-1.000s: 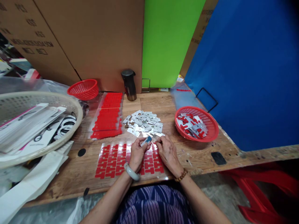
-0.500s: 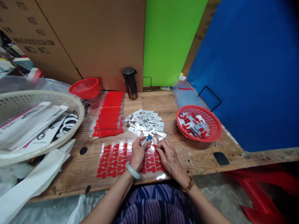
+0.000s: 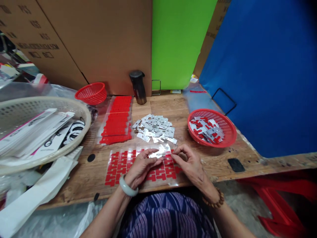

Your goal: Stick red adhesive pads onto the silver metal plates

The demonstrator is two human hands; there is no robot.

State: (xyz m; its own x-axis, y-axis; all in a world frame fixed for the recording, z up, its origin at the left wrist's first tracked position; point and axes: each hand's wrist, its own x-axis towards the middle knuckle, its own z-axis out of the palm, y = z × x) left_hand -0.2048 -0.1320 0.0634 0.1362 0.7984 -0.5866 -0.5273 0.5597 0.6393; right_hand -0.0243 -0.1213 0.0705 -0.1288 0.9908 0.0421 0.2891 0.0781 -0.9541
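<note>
One clear plastic sheet of red T-like stickers (image 3: 115, 168) lies at the near edge of the wooden table (image 3: 168, 103). Above it, the left hand (image 3: 141, 167) pinches one flat silver metal plate (image 3: 157, 154), long axis left to right, right end slightly farther. At that end the right hand (image 3: 192, 165) brings thumb and forefinger together; whether they grip anything, I cannot tell. Farther lie one pile of silver plates (image 3: 156, 128), overlapping beyond counting, and, right, one wide red plastic basket (image 3: 229, 132).
</note>
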